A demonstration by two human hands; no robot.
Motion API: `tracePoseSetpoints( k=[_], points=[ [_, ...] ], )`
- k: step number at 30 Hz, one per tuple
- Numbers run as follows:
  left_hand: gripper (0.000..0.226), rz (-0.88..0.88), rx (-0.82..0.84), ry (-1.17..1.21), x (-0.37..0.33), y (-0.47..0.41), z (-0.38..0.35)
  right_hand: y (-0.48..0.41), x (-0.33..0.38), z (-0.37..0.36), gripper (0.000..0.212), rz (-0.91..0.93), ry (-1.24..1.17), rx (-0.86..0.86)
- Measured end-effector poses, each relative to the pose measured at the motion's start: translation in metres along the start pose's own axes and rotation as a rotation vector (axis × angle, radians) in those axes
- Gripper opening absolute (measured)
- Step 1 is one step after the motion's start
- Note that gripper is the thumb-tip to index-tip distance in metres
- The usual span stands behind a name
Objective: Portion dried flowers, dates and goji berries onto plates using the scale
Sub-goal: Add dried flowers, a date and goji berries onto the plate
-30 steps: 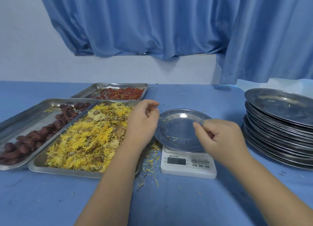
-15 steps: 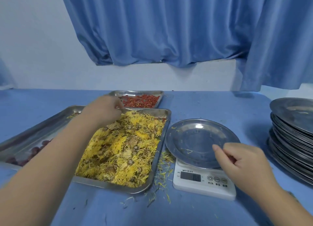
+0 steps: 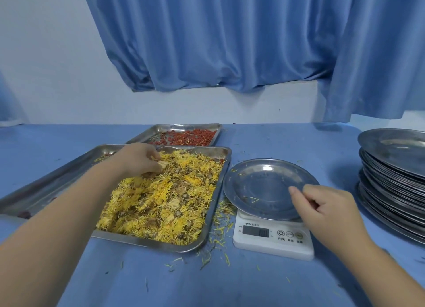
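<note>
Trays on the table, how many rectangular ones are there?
3: flower tray in the middle, goji tray behind it, date tray at its left, partly hidden.

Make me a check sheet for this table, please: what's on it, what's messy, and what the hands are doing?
Surface: blue table.
Job's things: dried flowers fill the near tray; goji berries lie behind them; a few dates show at the far left; a nearly bare plate sits on the scale; plate stack at the right.
Clutter: loose petals between tray and scale.
Grippers: left hand pinches the dried flowers; right hand has its thumb at the plate's rim, grip unclear.
Cables: nothing seen.
Surroundings: blue curtain, white wall.
</note>
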State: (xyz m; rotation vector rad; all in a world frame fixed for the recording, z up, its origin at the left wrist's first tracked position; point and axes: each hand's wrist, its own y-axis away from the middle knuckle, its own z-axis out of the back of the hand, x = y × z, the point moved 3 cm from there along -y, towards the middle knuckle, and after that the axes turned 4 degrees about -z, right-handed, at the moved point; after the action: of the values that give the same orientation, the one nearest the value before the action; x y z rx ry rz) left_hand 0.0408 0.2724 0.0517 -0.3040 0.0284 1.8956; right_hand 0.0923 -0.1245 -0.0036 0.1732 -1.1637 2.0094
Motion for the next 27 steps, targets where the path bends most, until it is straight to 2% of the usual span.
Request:
tracePoseSetpoints(
  k=[3,6,10,19,23,27],
  points=[
    [0.012,-0.022,-0.076,0.107,-0.004,0.005,0.015,-0.001,-0.001,0.001,0.057,-0.011,-0.013,-0.008],
    [0.02,-0.053,-0.116,0.225,-0.014,0.012,0.028,-0.001,0.001,0.002,0.058,0.006,-0.031,-0.025],
    [0.025,-0.078,-0.084,0.413,-0.04,0.019,0.025,-0.001,0.002,0.002,0.057,-0.002,-0.055,-0.031],
    [0.024,-0.337,0.129,0.396,-0.159,0.007,-0.046,-0.004,-0.003,0.007,0.055,-0.063,-0.138,-0.072],
    [0.021,-0.378,0.164,0.393,-0.195,-0.004,-0.066,-0.004,-0.007,0.008,0.055,-0.081,-0.171,-0.084],
    [0.03,-0.389,0.222,0.317,-0.21,-0.007,-0.073,-0.005,-0.011,0.008,0.055,-0.1,-0.181,-0.082]
  ],
)
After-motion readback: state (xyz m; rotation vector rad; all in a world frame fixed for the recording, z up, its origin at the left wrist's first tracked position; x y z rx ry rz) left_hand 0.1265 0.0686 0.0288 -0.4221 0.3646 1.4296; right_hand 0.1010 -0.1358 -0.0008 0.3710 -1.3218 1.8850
